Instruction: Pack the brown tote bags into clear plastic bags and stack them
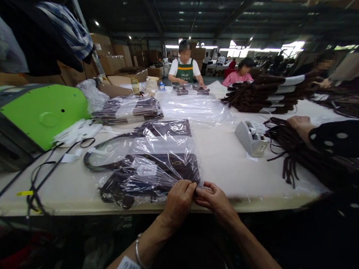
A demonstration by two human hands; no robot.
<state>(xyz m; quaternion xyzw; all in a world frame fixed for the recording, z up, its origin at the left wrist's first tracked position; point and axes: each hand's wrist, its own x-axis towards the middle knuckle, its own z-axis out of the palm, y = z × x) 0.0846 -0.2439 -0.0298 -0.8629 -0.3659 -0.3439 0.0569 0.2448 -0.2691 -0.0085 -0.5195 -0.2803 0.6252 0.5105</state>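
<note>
Pinching the near right corner of a clear plastic bag (151, 165), the left hand (177, 204) and the right hand (213, 199) meet fingertip to fingertip at the front edge of the table (66, 191), both closed on the film there. Inside the bag lies a dark brown handbag (153, 170), flat on its side, with its strap (101, 154) curving out toward the left. The bag's long axis runs roughly left to right along the table edge, its open or sealed end toward the hands; which it is cannot be told. The film looks thin, slippery and crinkly, likely to slide over the leather-like handbag, so a grip on the corner or edge seems safest. The whole package probably bends softly and weighs little. A tape dispenser (251, 138) stands well apart to the right, and a green machine (38, 112) sits at the left.
</note>
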